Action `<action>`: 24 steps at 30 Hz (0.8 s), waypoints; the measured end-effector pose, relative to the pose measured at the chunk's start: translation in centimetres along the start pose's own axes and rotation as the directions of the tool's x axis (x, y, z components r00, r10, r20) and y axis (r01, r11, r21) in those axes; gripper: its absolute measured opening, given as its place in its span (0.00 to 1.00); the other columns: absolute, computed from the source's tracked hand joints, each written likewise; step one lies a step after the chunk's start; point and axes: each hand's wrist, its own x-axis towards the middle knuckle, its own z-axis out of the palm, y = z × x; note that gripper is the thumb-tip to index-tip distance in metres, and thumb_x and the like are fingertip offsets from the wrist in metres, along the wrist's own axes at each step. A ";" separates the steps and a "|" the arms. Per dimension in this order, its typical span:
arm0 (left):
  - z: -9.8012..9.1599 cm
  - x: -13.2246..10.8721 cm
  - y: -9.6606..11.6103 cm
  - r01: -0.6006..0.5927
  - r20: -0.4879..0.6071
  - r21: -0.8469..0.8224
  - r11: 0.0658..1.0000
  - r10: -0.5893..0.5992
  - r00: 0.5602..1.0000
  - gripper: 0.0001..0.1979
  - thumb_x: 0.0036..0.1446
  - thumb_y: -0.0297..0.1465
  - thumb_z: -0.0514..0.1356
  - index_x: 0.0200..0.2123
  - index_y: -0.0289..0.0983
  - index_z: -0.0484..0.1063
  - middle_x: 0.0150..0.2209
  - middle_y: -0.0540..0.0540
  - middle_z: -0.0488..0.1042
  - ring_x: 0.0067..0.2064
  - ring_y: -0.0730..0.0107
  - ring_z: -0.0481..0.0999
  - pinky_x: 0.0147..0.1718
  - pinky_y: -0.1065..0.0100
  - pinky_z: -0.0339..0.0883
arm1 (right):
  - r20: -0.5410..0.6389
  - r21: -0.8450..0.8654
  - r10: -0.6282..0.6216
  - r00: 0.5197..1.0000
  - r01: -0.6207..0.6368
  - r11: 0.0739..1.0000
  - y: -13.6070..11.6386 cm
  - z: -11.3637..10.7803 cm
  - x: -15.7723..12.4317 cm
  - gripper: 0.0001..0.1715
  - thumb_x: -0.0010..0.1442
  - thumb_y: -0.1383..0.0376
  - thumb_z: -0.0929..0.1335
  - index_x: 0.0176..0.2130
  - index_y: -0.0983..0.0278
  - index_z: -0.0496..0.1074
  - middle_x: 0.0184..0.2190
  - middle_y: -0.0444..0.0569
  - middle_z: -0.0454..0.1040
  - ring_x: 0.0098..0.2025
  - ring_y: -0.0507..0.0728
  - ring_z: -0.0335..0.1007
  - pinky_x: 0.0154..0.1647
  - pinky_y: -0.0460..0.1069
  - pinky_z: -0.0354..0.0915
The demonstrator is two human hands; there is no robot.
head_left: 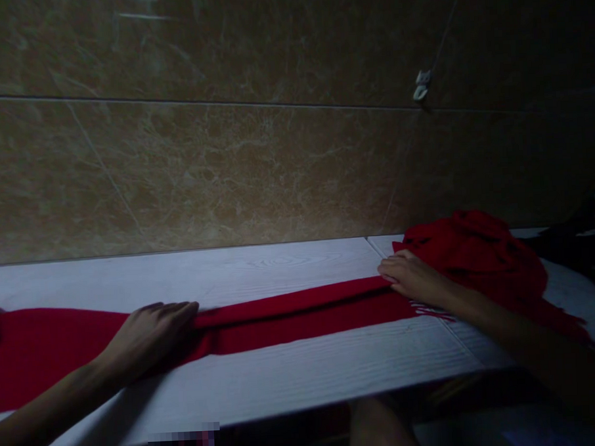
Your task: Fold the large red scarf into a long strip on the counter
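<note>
A long red cloth [292, 318] lies stretched across a white wood-grain table [294, 374], narrowed into a folded strip in the middle. My left hand [152, 331] rests flat on the cloth at the left, fingers stretched out. My right hand [411, 274] presses on the strip at the right, fingers curled down on it, next to a bunched red heap [476, 251] of the same fabric. White lettering [429, 309] shows on the cloth beside my right wrist.
A brown marble-tiled wall [255, 165] rises directly behind the table. A small white clip with a thin cord [422, 86] hangs on the wall at upper right. Dark objects sit at the far right [594, 236]. My knee [380, 430] shows below the table's front edge.
</note>
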 end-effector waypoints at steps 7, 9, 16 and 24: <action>2.4 -0.6 -1.9 -0.049 -0.019 -0.011 0.999 0.049 0.999 0.21 0.61 0.45 0.53 0.46 0.42 0.80 0.47 0.38 0.83 0.48 0.39 0.81 0.50 0.47 0.72 | -0.229 -0.282 -0.144 0.963 0.075 0.956 -2.0 1.8 -4.5 0.17 0.53 0.81 0.62 0.34 0.60 0.68 0.32 0.47 0.75 0.38 0.60 0.69 0.50 0.56 0.54; 3.0 -0.6 -2.4 -0.069 -0.033 -0.008 0.998 0.069 0.997 0.22 0.60 0.46 0.53 0.47 0.44 0.81 0.49 0.40 0.83 0.49 0.39 0.81 0.51 0.47 0.72 | -0.228 -0.292 -0.149 0.962 0.078 0.953 -2.4 2.2 -5.0 0.18 0.53 0.82 0.62 0.34 0.59 0.67 0.32 0.46 0.74 0.37 0.59 0.68 0.48 0.55 0.55; 1.9 -0.4 -1.7 -0.074 -0.045 -0.007 0.997 0.074 0.996 0.19 0.61 0.46 0.52 0.40 0.43 0.79 0.42 0.39 0.83 0.41 0.46 0.82 0.43 0.53 0.74 | -0.192 -0.092 -0.001 0.981 -0.017 0.996 -2.2 3.1 -4.9 0.14 0.53 0.79 0.62 0.32 0.60 0.66 0.32 0.46 0.75 0.38 0.58 0.69 0.48 0.54 0.58; -3.1 3.7 -4.3 0.161 0.270 -0.412 0.897 -0.049 0.962 0.24 0.61 0.53 0.57 0.46 0.38 0.73 0.33 0.47 0.81 0.32 0.60 0.78 0.28 0.68 0.68 | 0.304 0.484 0.214 0.928 -0.344 0.805 2.3 -1.8 1.5 0.18 0.55 0.51 0.71 0.35 0.63 0.77 0.32 0.47 0.76 0.35 0.58 0.72 0.35 0.49 0.64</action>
